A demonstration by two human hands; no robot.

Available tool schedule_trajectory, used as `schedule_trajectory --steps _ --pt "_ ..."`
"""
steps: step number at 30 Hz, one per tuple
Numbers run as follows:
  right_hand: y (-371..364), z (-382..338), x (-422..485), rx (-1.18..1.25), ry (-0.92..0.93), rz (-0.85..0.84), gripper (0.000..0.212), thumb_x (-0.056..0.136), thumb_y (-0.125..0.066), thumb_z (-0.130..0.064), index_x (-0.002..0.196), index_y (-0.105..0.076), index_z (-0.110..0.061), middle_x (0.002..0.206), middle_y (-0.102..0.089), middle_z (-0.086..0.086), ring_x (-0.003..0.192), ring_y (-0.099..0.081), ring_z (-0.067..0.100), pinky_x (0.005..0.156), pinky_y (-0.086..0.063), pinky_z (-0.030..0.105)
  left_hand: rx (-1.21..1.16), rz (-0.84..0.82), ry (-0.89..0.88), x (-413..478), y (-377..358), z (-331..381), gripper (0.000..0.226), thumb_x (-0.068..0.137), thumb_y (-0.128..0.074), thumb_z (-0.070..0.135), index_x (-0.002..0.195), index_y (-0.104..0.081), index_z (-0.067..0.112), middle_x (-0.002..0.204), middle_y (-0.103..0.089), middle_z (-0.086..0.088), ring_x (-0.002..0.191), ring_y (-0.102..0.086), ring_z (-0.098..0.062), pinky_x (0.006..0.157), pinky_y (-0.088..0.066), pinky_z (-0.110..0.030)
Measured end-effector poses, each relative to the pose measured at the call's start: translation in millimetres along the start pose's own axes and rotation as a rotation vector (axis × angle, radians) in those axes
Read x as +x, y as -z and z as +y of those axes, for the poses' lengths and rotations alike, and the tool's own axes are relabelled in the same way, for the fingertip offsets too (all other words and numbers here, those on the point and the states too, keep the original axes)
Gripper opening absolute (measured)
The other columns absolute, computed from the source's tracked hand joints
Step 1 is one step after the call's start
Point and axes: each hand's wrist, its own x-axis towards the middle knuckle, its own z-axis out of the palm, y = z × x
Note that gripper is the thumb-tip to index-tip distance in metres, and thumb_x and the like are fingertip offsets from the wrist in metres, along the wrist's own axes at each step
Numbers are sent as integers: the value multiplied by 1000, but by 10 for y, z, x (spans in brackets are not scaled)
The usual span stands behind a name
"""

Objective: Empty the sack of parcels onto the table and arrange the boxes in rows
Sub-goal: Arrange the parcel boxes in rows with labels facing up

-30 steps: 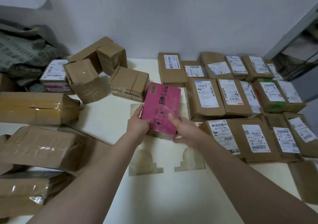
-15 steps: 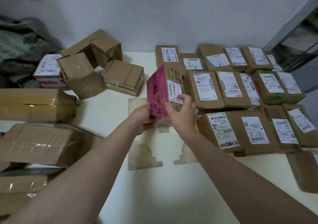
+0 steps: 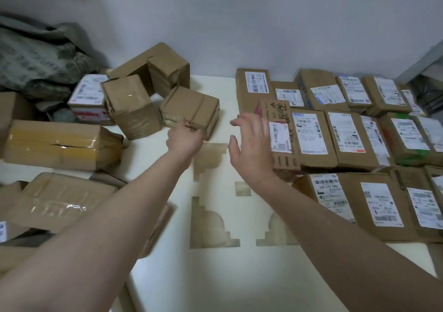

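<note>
Several brown parcels with white labels lie in rows on the right half of the white table. At the left end of the middle row lies a flat box, brown label side up, a strip of pink showing at its far edge. My right hand is open right beside its left edge, holding nothing. My left hand is stretched out with its fingertips at the near edge of a loose brown box. The grey-green sack lies crumpled at the far left.
Unsorted parcels crowd the left: a long yellow-taped box, a flat taped parcel, a white-labelled box, two stacked brown boxes. A wall runs behind the table. A metal shelf stands far right.
The pink box was turned over, laid label up at the left end of the middle row and let go. My left hand has moved out to the loose brown box.
</note>
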Motion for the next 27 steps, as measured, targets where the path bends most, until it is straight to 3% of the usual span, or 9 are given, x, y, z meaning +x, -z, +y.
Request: schedule_trajectory --steps 4,11,13,15,17,19,22,24,27 --pt "-373 -104 307 -64 -92 -359 56 86 -65 -26 136 -43 -16 148 -33 6 134 -29 26 109 -25 33 132 95 -96 321 177 65 66 95 -53 25 153 -23 20 160 -15 -6 144 -21 -30 116 -24 -39" --pt "-930 -34 984 -131 -148 -675 97 73 -77 -41 147 -22 -13 161 5 15 148 4 34 117 -20 46 340 117 -220 703 134 101 62 98 -49 26 152 -21 12 160 -4 -18 147 -7 -34 118 -9 -36" --pt "-1064 -46 1039 -81 -159 -714 101 69 -80 -42 146 -20 -15 157 -3 14 145 -8 36 113 -26 44 379 162 -228 775 79 72 60 97 -50 26 150 -25 10 159 -5 -21 145 -9 -37 117 -11 -36" --pt "-1132 -57 1029 -32 -181 -688 99 67 -81 -42 142 -22 -14 145 -17 12 130 -27 34 98 -36 39 358 235 -289 817 34 20 54 97 -50 22 147 -33 10 157 -12 -21 144 -13 -38 117 -12 -35" --pt "-1118 -38 1015 20 -218 -657 95 67 -79 -39 140 -24 -14 138 -23 9 121 -32 31 87 -35 34 255 324 -389 835 10 -15 50 98 -45 17 146 -36 8 156 -21 -18 144 -17 -34 117 -13 -32" --pt "-1041 4 959 102 -249 -660 89 68 -76 -36 140 -26 -18 139 -24 6 122 -34 29 88 -35 33 169 394 -477 810 10 -37 48 100 -41 17 147 -35 5 156 -26 -13 145 -20 -29 117 -12 -29" --pt "-922 70 788 266 -326 -625 77 74 -72 -36 139 -32 -24 140 -29 3 124 -41 23 101 -40 35 78 436 -516 677 4 -48 51 103 -37 22 150 -28 6 159 -21 -7 147 -18 -22 116 -12 -24" --pt "-913 92 691 488 -514 -537 66 78 -68 -38 136 -38 -25 136 -41 3 118 -51 17 102 -45 35 49 434 -531 581 -5 -61 52 104 -34 26 152 -25 8 160 -17 -5 148 -15 -18 114 -11 -19" --pt "-928 57 676 1032 -1060 -480 49 90 -56 -42 132 -46 -17 129 -57 9 103 -66 26 88 -58 43 44 373 -450 521 -13 -85 51 104 -33 26 152 -24 10 159 -21 -7 148 -15 -20 114 -12 -21"
